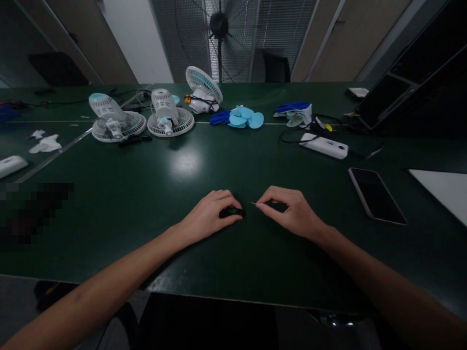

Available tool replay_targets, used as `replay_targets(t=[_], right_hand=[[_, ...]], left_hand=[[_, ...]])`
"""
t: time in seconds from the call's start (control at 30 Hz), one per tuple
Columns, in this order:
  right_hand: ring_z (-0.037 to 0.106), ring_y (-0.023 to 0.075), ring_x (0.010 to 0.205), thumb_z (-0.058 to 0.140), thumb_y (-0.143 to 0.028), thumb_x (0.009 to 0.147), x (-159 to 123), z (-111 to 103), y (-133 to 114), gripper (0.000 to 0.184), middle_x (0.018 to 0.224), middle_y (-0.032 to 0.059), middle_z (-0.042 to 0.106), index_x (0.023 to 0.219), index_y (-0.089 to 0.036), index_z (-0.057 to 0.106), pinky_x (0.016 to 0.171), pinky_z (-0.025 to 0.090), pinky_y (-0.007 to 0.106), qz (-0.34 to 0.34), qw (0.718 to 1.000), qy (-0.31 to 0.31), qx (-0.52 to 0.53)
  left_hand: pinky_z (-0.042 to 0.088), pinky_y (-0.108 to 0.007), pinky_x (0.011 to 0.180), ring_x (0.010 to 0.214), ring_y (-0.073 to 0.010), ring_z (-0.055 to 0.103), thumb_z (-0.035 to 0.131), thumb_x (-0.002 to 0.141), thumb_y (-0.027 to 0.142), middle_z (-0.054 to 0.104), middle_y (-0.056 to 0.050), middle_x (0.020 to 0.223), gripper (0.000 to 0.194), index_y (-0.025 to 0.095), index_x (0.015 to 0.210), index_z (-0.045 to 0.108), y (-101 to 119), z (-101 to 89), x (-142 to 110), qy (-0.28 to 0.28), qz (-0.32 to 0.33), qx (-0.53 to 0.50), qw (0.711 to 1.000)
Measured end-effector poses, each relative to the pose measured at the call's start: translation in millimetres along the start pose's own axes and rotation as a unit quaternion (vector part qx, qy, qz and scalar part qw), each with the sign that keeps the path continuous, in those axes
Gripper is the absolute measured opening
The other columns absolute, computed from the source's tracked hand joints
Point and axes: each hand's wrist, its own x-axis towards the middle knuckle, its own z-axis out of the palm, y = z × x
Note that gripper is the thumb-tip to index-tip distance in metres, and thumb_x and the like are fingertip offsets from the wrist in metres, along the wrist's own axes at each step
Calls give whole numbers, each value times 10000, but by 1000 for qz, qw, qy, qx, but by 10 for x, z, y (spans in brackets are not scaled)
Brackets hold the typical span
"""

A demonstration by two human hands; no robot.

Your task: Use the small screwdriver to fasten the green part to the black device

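Observation:
On the dark green tabletop [215, 257], my left hand [207, 216] is closed around a small black piece with a green mark [232, 212], mostly hidden by the fingers. Just to its right, my right hand [292, 209] pinches a thin, shiny pin-like piece [252, 202] between thumb and forefinger. The pin's tip points left toward the black piece, with a small gap between them. Too little of either piece shows to tell its kind.
Several partly dismantled white fans [171, 112] stand toward the back left. Behind the hands lie light-blue fan blades [246, 117] and blue-and-white gloves [297, 113]. A white power bank [324, 146] and a phone [377, 196] lie at right. A black case [412, 73] stands behind them.

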Motion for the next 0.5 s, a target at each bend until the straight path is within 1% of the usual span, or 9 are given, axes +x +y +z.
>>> replay_targets(t=[0.1, 0.2, 0.37, 0.43, 0.5], right_hand=[[662, 182, 842, 639, -294, 981, 2, 45, -86, 108, 989, 46, 709, 993, -220, 717, 739, 515, 324, -19, 999, -25, -33], [650, 178, 825, 625, -288, 985, 14, 86, -150, 112, 1001, 52, 699, 980, -220, 714, 723, 506, 316, -27, 997, -36, -65], [625, 158, 759, 619, -300, 988, 39, 120, -178, 128, 1016, 51, 685, 978, -213, 712, 660, 488, 305, -31, 993, -59, -94], [625, 157, 755, 625, -290, 982, 58, 137, -203, 122, 1019, 53, 683, 977, -209, 717, 650, 485, 304, -30, 993, -61, -100], [629, 157, 762, 629, -271, 978, 88, 161, -254, 114, 1014, 52, 684, 972, -210, 725, 653, 489, 303, -36, 994, -48, -90]], left_hand=[[442, -354, 861, 984, -204, 602, 659, 971, 349, 655, -40, 1070, 181, 215, 1090, 679, 2, 11, 0, 6, 1, 2, 1000], [442, -350, 854, 972, -201, 599, 668, 964, 352, 653, -38, 1050, 178, 207, 1067, 676, -6, 24, 6, 12, 3, -1, 1000], [446, -362, 871, 970, -206, 598, 675, 957, 368, 653, -43, 1049, 190, 205, 1055, 678, -33, 30, 13, 13, 7, -8, 1000], [447, -362, 872, 973, -205, 597, 681, 952, 370, 651, -42, 1054, 195, 204, 1054, 678, -43, 31, 16, 14, 7, -11, 1000], [450, -360, 869, 970, -204, 593, 687, 949, 372, 648, -41, 1048, 196, 198, 1039, 678, -52, 34, 20, 13, 6, -14, 1000]])
